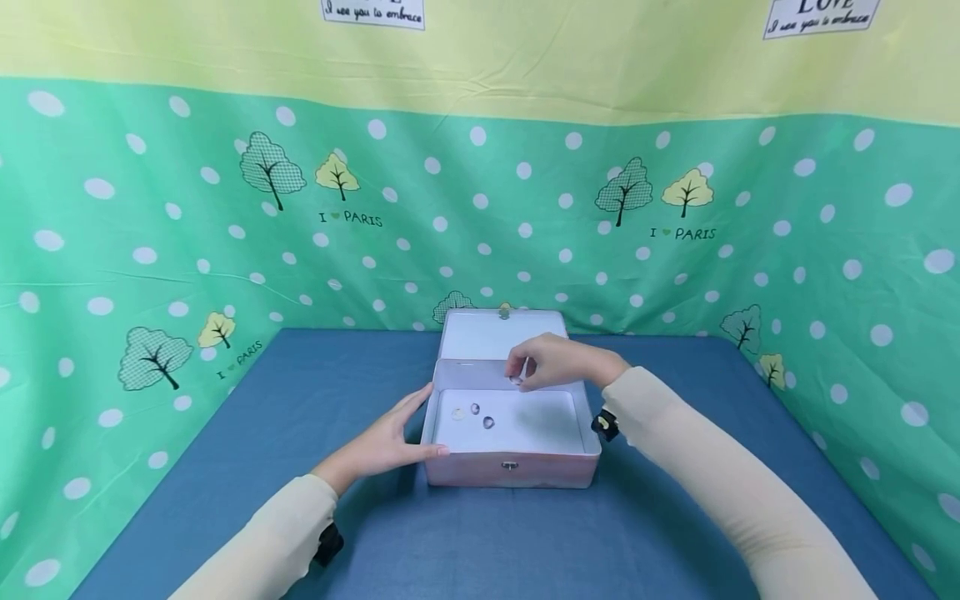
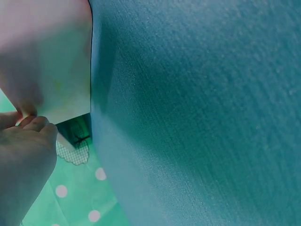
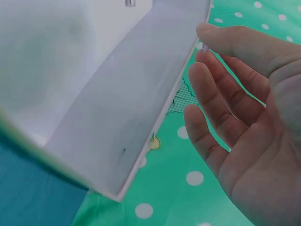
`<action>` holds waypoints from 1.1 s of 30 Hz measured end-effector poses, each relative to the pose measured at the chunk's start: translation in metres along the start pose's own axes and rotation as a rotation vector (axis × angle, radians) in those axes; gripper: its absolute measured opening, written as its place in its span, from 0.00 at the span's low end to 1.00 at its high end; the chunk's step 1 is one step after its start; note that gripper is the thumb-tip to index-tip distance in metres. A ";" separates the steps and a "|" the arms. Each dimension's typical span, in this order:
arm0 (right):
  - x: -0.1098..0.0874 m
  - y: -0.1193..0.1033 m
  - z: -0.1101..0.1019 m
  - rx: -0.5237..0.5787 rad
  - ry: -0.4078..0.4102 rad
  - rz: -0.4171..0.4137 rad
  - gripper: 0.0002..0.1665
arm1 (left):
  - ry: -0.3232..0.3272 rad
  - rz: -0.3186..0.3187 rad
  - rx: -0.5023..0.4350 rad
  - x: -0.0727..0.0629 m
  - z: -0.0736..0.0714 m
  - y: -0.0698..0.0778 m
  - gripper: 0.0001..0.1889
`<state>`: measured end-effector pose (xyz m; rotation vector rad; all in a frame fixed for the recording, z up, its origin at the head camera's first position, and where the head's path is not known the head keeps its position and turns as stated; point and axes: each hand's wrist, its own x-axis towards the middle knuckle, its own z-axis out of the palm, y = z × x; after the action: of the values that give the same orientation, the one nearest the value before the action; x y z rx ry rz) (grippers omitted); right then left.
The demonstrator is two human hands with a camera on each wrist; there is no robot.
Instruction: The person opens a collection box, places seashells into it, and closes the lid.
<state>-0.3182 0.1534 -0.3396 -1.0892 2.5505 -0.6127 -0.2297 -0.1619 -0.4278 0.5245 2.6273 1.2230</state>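
A pink tin box [image 1: 510, 469] stands on the table, its hinged lid [image 1: 502, 335] thrown back. Inside lie a pale gold ring [image 1: 457, 414] and two darker purplish rings [image 1: 488, 422], grouped towards the left. My left hand [image 1: 386, 437] rests against the box's left side, thumb at the front rim, fingers stretched along the wall; the left wrist view shows its fingertips touching the box edge. Above the back of the box, my right hand [image 1: 551, 362] pinches a small shiny ring [image 3: 203, 47] between thumb and forefinger. Most of that ring is hidden by the fingertips.
A blue cloth [image 1: 315, 375] covers the table. Behind and at both sides hangs a green dotted curtain [image 1: 405, 292] with printed trees. A small metal clasp [image 1: 509, 466] sits on the box front. Each sleeve carries a dark wrist device [image 1: 604, 425].
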 end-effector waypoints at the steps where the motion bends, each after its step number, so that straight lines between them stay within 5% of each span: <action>1: 0.003 0.000 0.002 0.003 -0.004 0.004 0.11 | 0.001 0.001 0.002 0.000 0.000 0.000 0.57; 20: 0.039 0.010 0.034 0.052 -0.045 0.048 0.13 | 0.000 -0.004 0.003 0.000 0.000 0.001 0.57; 33: 0.041 0.013 0.042 0.041 -0.063 0.069 0.15 | -0.003 -0.006 -0.010 -0.002 -0.001 0.002 0.56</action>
<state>-0.3357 0.1198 -0.3870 -0.9868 2.4991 -0.6011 -0.2280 -0.1622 -0.4256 0.5158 2.6172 1.2321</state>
